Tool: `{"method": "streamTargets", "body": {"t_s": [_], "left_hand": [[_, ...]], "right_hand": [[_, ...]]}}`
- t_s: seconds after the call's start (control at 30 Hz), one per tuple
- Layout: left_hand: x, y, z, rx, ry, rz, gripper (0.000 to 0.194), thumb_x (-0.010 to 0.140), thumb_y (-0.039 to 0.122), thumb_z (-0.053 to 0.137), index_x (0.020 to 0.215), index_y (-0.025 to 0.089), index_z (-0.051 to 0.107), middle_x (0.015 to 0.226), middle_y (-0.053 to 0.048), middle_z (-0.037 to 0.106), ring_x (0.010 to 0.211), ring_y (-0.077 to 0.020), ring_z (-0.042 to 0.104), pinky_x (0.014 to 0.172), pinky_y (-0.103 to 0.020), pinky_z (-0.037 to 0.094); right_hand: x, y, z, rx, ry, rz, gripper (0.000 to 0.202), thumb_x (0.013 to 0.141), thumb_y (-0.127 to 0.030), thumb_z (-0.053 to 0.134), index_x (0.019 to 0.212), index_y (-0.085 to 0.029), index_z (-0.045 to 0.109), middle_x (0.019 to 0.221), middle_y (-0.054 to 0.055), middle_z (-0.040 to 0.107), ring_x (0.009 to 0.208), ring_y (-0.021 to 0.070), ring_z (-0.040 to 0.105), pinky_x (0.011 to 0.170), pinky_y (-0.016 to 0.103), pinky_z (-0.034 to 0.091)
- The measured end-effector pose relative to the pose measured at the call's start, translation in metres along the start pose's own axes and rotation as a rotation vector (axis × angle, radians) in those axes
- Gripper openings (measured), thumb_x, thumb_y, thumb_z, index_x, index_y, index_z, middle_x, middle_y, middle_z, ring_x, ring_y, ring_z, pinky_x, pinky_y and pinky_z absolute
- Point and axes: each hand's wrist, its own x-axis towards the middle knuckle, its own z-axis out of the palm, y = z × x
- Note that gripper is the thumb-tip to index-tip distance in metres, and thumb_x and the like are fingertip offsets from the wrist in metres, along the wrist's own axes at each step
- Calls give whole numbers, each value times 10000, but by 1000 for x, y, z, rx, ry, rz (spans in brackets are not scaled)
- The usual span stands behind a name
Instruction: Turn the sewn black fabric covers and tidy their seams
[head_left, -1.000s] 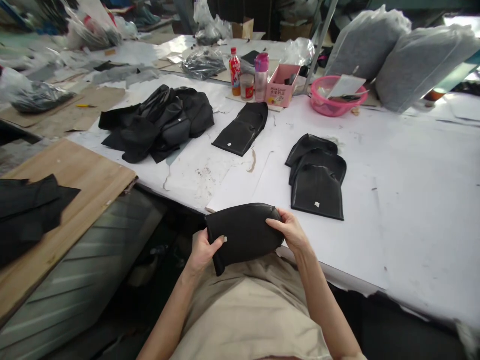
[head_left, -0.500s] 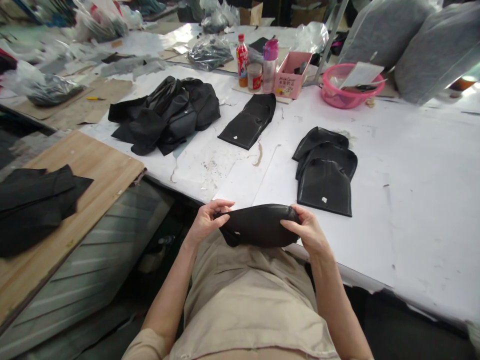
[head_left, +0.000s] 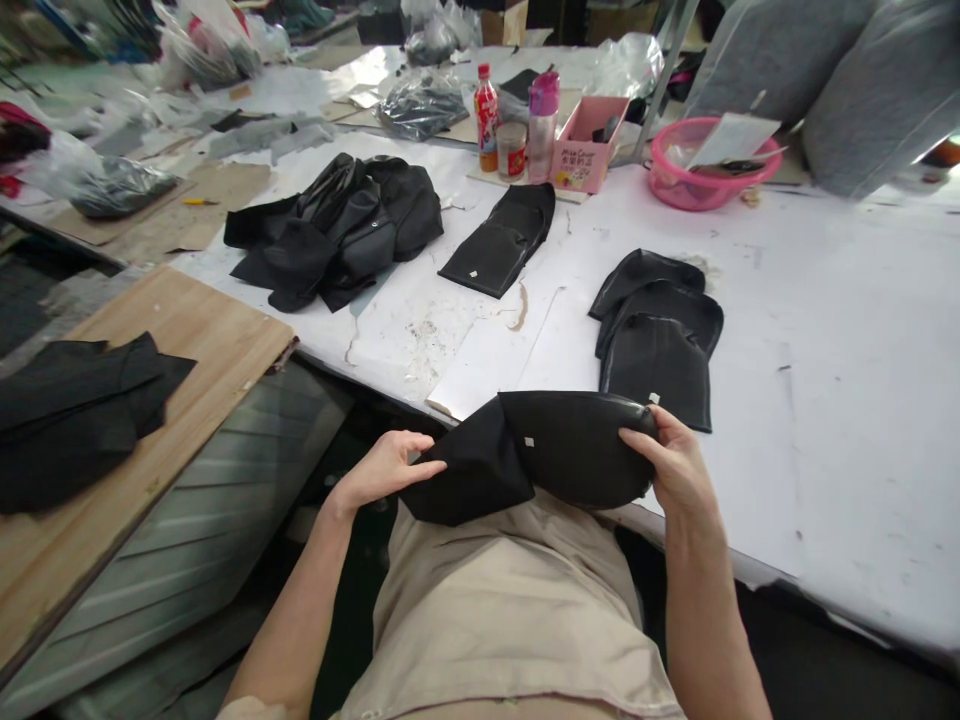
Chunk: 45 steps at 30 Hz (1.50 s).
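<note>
A black leather-like piece with a small white tag is stretched out over my lap at the table's front edge. My right hand pinches its rounded right end, thumb on top. At the other end, my left hand grips a dull black flap that hangs folded from the piece. Just beyond my right hand, several similar black pieces lie overlapped on the white table. One more flat black piece rests farther back, beside a crumpled heap of black pieces.
A red-capped bottle, a glass jar, a purple-lidded water bottle and a pink box stand at the back. To their right is a pink basin. On the left, a wooden board carries black fabric.
My hands have moved apart, the left going left and the right going right. The black piece, earlier bunched up, is spread wider, and its flap now shows on the left.
</note>
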Motion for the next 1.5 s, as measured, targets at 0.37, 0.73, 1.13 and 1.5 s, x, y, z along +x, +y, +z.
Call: {"method": "streamTargets", "body": {"t_s": [0.37, 0.73, 1.13, 1.5], "left_hand": [[-15, 28, 97, -466, -383, 9, 493, 733, 461, 776, 1117, 157, 719, 1158, -162, 687, 1079, -317, 657, 940, -407, 524], [14, -51, 73, -335, 149, -35, 551, 822, 537, 670, 1193, 133, 619, 1058, -133, 696, 962, -226, 678, 811, -325, 555], [0, -30, 80, -346, 357, -51, 395, 810, 546, 671, 696, 189, 547, 613, 35, 502, 585, -111, 479, 585, -220, 394], [-13, -21, 78, -50, 470, 123, 408, 906, 494, 561, 654, 200, 431, 637, 35, 305, 594, -119, 303, 568, -239, 293]], "right_hand": [[-2, 32, 57, 103, -231, 81, 194, 689, -290, 746, 760, -216, 581, 664, -42, 567, 610, 130, 481, 553, 232, 379], [-1, 59, 64, 244, -231, 198, 309, 651, -435, 773, 846, -260, 607, 732, 2, 659, 594, 169, 565, 551, 295, 450], [-9, 51, 62, 170, -113, 117, 623, 757, -668, 664, 1262, -327, 533, 1003, 17, 710, 765, 205, 666, 645, 313, 513], [-18, 47, 67, -16, -177, -215, 558, 648, -379, 850, 1090, -286, 521, 1527, 82, 410, 1307, 287, 493, 1104, 443, 373]]}}
